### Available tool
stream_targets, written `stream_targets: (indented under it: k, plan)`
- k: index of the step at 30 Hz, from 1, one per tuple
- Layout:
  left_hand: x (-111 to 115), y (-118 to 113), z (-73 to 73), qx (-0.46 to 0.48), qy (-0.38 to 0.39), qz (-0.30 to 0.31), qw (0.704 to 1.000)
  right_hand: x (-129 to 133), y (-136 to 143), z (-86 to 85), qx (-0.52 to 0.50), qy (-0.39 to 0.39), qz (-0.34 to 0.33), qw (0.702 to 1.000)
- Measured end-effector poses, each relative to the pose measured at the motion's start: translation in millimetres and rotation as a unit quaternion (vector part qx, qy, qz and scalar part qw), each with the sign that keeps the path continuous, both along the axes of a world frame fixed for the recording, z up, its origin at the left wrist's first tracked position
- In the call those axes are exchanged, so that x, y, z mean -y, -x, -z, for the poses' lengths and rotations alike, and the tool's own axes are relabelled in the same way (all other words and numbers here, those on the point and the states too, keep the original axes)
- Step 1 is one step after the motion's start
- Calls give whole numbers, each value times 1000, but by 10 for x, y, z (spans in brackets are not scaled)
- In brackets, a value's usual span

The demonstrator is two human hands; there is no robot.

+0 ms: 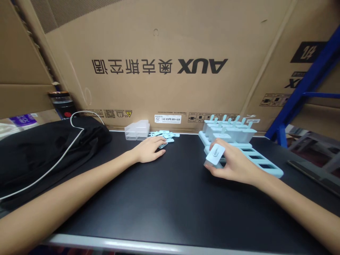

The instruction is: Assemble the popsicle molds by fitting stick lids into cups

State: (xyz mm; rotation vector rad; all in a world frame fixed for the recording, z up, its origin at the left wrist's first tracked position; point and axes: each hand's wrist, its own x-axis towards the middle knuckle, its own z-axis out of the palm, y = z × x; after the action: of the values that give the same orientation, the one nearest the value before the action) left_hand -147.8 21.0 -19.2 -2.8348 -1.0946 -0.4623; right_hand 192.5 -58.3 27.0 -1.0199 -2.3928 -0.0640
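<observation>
My right hand [233, 161] grips a small clear popsicle mold with a light blue lid [215, 153], tilted toward me. Just behind it stands a light blue rack [271, 171] with rows of slots. Several popsicle molds [245, 134] stand upright in its rear part, their blue stick handles pointing up; its front right slots hold nothing. My left hand [150, 147] reaches over a loose pile of light blue popsicle sticks [172, 135], thumb apart and fingers touching the near pieces. Whether a piece lies under those fingers is partly hidden. Left of the pile sit clear empty molds [136, 130] grouped together.
A large cardboard box [159, 92] forms the back of the black table [170, 205]. Black cloth [53, 152] with a white cable [63, 148] lies at left, before a dark bottle [62, 104]. A blue metal frame [305, 85] rises at right.
</observation>
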Motion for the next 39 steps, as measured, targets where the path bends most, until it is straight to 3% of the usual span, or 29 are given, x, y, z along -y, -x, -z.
stream_targets:
  k: [29,34,39]
  plan:
    - [63,5,-48,84,16,33,996,-5,-25,11,40,-13,-15,999]
    - [77,-4,-51,60,19,32,998,13,8,22,50,-1,-22,999]
    - [39,-13,-44,13,76,37,996,13,13,30,49,1,-27,998]
